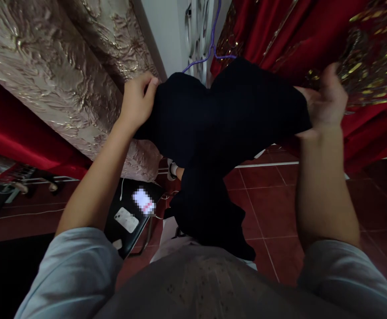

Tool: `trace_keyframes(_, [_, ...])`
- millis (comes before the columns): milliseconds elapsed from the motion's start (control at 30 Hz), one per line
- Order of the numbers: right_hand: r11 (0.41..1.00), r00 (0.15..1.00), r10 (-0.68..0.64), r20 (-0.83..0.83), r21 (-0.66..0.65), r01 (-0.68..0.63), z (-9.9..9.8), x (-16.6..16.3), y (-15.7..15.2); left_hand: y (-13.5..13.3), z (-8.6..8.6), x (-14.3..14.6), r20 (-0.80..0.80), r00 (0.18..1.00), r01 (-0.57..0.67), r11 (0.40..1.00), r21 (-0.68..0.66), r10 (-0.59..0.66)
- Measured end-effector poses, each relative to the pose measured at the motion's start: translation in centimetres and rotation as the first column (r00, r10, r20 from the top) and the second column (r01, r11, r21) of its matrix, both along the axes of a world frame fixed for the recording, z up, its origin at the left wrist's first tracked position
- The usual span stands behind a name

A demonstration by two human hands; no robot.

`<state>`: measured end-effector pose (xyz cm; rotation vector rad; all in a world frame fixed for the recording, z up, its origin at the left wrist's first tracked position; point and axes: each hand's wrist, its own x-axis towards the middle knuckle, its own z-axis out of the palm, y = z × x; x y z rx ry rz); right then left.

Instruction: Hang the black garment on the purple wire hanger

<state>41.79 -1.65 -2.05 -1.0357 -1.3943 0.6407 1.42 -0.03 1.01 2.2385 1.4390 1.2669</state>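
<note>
A black garment (193, 119), apparently a short-sleeved top, hangs from a purple hanger (209, 51) and is spread out in front of me. Its lower part drapes down toward my lap. My left hand (139, 99) is closed on the garment's left edge, thumb against the cloth. At the right edge is my right hand (328, 102), slightly blurred, with its thumb stretched up and away from the cloth. The fingers of that hand go in under the garment's edge and are mostly hidden. The cloth on that side lies over them.
Pinkish, gold-creased fabric (47, 66) hangs at the left, red cloth with gold sequins (373, 53) at the right. On a low black seat (131, 241) lie a lit phone (143, 201), a pale phone or case (126, 220) and a cable. Red tiles (273, 212) cover the floor.
</note>
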Motion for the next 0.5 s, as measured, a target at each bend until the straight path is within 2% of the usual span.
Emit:
trace_keyframes(67, [0.995, 0.986, 0.05, -0.157, -0.077, -0.062, 0.3, 0.3, 0.4, -0.5, 0.2, 0.9, -0.02, 1.0, 0.011, 0.998, 0.054, -0.01])
trace_keyframes(100, [0.996, 0.973, 0.037, -0.229, -0.076, -0.055, 0.5, 0.1, 0.4, -0.8, 0.3, 1.3, -0.033, 0.999, 0.018, 0.994, 0.109, -0.015])
trace_keyframes(167, [1.0, 0.954, -0.001, -0.299, 0.004, 0.002, 1.1, -1.0, -0.1, -1.4, 0.6, 2.1, -0.033, 0.999, 0.032, 0.969, 0.243, -0.025])
trace_keyframes(233, [0.995, 0.952, 0.041, -0.305, 0.103, -0.01, 1.6, -2.6, -1.5, -2.1, 0.9, 2.6, 0.029, 0.998, 0.046, 0.947, 0.318, -0.059])
trace_keyframes(300, [0.985, 0.96, 0.09, -0.266, 0.167, -0.046, 1.7, -4.4, -3.8, -2.9, 1.3, 3.1, 0.125, 0.983, 0.104, 0.968, 0.23, -0.135])
trace_keyframes(367, [0.981, 0.983, 0.122, -0.137, 0.165, -0.099, 1.4, -6.2, -6.6, -3.8, 1.7, 3.8, 0.246, 0.947, 0.209, 0.978, 0.02, -0.207])
trace_keyframes(400, [0.977, 0.985, 0.17, -0.014, 0.131, -0.167, 1.0, -7.0, -7.9, -4.4, 1.9, 4.2, 0.305, 0.924, 0.269, 0.959, -0.093, -0.229])
trace_keyframes(433, [0.957, 0.955, 0.263, 0.14, 0.087, -0.276, 0.7, -7.8, -9.1, -5.0, 2.1, 4.5, 0.352, 0.903, 0.327, 0.926, -0.19, -0.246])
trace_keyframes(467, [0.913, 0.875, 0.384, 0.295, 0.023, -0.408, 0.3, -8.5, -10.1, -5.8, 2.2, 4.8, 0.378, 0.888, 0.373, 0.89, -0.261, -0.261])
trace_keyframes(500, [0.844, 0.756, 0.502, 0.42, -0.046, -0.535, 0.0, -9.1, -10.8, -6.6, 2.2, 4.9, 0.385, 0.881, 0.403, 0.862, -0.306, -0.275])
